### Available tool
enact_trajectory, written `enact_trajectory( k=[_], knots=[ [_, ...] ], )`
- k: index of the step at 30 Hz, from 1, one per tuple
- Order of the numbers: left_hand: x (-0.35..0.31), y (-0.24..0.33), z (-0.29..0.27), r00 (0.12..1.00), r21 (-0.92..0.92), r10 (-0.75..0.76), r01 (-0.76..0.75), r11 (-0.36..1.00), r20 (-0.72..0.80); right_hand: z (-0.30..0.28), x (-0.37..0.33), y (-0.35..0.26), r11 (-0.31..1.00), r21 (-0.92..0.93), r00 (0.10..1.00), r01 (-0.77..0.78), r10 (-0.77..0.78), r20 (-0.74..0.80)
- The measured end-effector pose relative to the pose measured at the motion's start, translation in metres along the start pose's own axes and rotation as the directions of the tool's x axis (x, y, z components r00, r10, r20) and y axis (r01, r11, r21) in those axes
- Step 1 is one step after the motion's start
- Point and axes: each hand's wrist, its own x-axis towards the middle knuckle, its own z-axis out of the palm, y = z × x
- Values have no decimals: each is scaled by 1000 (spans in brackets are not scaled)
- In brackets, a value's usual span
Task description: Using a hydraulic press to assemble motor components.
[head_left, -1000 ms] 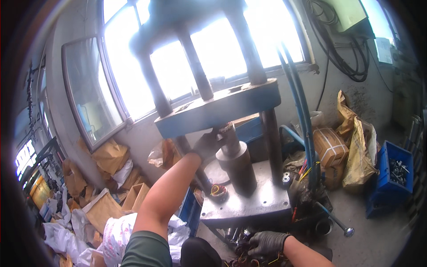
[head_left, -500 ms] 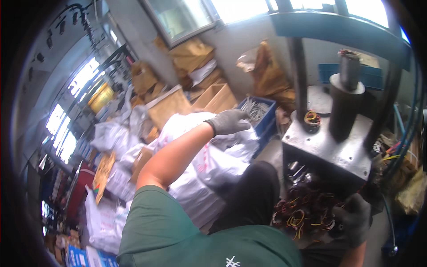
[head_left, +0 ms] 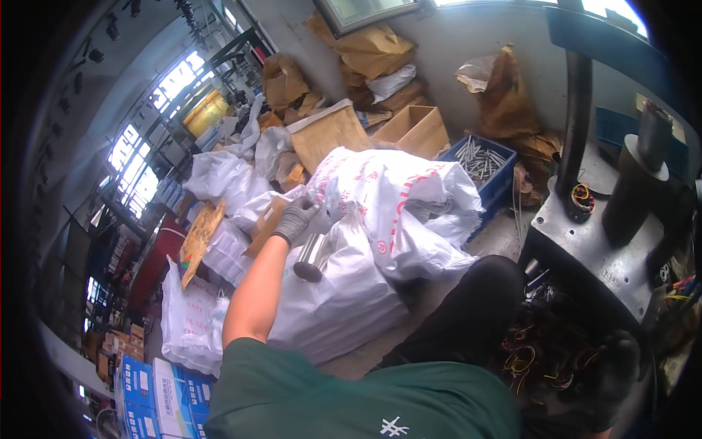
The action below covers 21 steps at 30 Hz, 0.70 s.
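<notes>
My left hand [head_left: 297,220], in a grey knit glove, reaches out to a large white woven sack [head_left: 365,175] with red print. Its fingers are bent and closed against the sack's fabric at the left. Just below that hand, a shiny metal cylinder [head_left: 313,257] lies tilted on the white sacking, beside the wrist. At the lower right my right hand [head_left: 616,373], in a dark glove, hangs in shadow by a pile of wound motor coils [head_left: 541,351] with red and yellow wires. Its fingers are too dark to make out.
A steel press bed [head_left: 596,245] with thick columns stands on the right. Beyond the sack are a blue crate [head_left: 504,175] of metal rods, an open cardboard box [head_left: 417,132] and brown paper sacks [head_left: 504,95]. Blue and white cartons [head_left: 164,399] stand lower left.
The view has swung left. My left hand has drawn back from the sack's far right side to its left side, its fingers now bent. The metal cylinder has come into sight.
</notes>
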Motion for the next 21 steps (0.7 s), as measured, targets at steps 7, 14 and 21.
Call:
enact_trajectory(
  k=[7,14,21],
  knots=[
    [-58,-17,2,831,383,-393,240,892,395,-34,26,0,998,39,976,-58,65,-209],
    [-58,-58,-7,729,477,97,-536,696,678,-1,19,-33,999,-4,989,-39,38,-140],
    [-40,82,-17,889,-646,269,38,763,370,45,15,-76,985,-174,989,-3,28,142]
  ],
)
